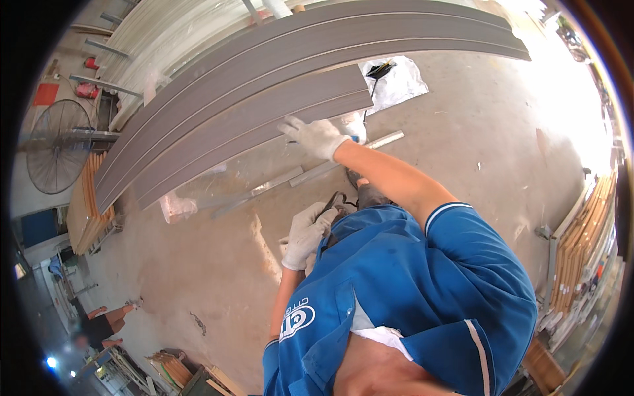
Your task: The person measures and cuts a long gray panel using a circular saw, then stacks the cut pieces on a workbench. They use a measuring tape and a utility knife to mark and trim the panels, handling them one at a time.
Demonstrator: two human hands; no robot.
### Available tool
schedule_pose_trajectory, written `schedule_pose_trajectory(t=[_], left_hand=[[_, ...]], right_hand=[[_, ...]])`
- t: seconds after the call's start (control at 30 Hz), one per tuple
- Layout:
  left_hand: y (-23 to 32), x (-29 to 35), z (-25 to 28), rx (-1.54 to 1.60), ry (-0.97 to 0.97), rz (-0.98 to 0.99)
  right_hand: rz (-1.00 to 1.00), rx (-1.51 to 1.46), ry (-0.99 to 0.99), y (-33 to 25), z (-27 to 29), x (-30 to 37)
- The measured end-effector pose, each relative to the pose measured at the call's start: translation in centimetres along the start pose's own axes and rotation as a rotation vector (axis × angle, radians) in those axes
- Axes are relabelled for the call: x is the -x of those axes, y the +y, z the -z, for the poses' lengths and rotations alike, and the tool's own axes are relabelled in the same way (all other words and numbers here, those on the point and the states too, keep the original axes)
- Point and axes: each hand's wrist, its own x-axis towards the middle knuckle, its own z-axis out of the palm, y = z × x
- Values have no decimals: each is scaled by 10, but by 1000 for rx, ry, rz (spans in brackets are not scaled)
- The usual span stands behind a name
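My right hand (pixel 316 137), in a white work glove, reaches out over the near edge of a grey-brown grooved panel (pixel 264 119). Its fingers are stretched out; whether they touch the surface I cannot tell. My left hand (pixel 305 236), gloved too, is closed beside my waist, next to a looped black strap or cord (pixel 337 198). What its fingers hold is hidden. Beyond the shorter panel lies a much longer, matching grooved panel (pixel 317 41), bowed by the lens.
Below the panels are metal strips (pixel 347 158) and clear plastic film (pixel 178 208). A white sheet with dark items (pixel 406 82) lies at the panel's right end. A fan (pixel 59 146) stands left, stacked boards (pixel 581 244) right. Another person (pixel 102 328) is far left.
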Motion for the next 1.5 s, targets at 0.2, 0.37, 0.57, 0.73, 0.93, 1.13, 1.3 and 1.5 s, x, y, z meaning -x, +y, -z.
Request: schedule_pose_trajectory(t=[0.2,0.37,0.57,0.73,0.93,1.13,1.3,1.5], left_hand=[[22,-12,17,-34,55,-1],[72,-85,-16,-279,-193,-315],[125,-172,-53,-593,-345,-573],[89,-205,7,-1221,36,-742],[17,-179,156,-1421,308,-778],[-27,-111,372,-1498,407,-601],[-38,-16,621,-1348,718,335],[22,-154,605,-1226,1152,-403]], right_hand=[[-977,-670,279,181,118,188],[-962,-606,64,183,174,234],[-669,-1019,-308,106,135,152],[-810,-825,29,175,171,173],[-735,-665,164,174,193,127],[-795,-531,271,109,189,68],[-870,-537,416,21,178,33],[-962,-539,463,-72,154,11]])
